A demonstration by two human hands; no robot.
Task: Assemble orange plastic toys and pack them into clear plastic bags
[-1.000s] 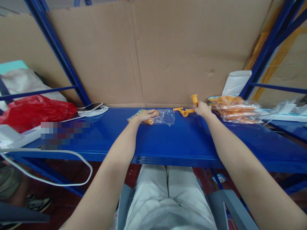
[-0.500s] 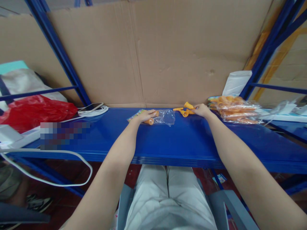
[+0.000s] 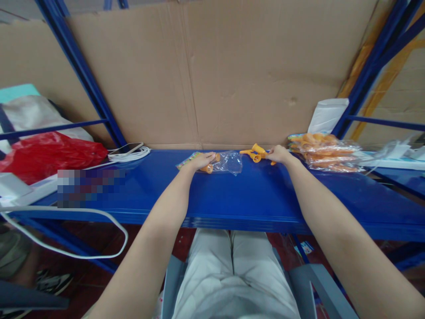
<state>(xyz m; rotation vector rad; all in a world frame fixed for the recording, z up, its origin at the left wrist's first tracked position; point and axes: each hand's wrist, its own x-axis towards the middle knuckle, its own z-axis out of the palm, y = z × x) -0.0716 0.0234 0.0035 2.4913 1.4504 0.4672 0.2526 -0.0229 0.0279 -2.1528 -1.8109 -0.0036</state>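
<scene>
My left hand (image 3: 201,160) presses on a clear plastic bag (image 3: 229,162) that lies flat on the blue shelf, its fingers closed over the bag's left part. Orange horn-shaped plastic pieces (image 3: 207,168) show at that hand, apparently inside the bag, and a colourful printed label (image 3: 186,160) sticks out on its left. To the right, my right hand (image 3: 279,154) pinches an orange horn-shaped piece (image 3: 259,149), flared end pointing up and left. Loose horn-shaped pieces (image 3: 256,158) lie right beside it on the shelf. My fingers partly hide the held piece.
Filled bags of orange pieces (image 3: 328,155) are stacked right of my right hand. A tall cardboard panel (image 3: 232,79) closes off the back. On the left are a coiled white cable (image 3: 133,153) and a red plastic bag (image 3: 53,155). Blue posts (image 3: 83,75) frame the shelf (image 3: 239,195).
The orange piece at my right hand has turned, its flared end moving lower and left, its other end now showing below my fingers. My left hand and the bag stay put.
</scene>
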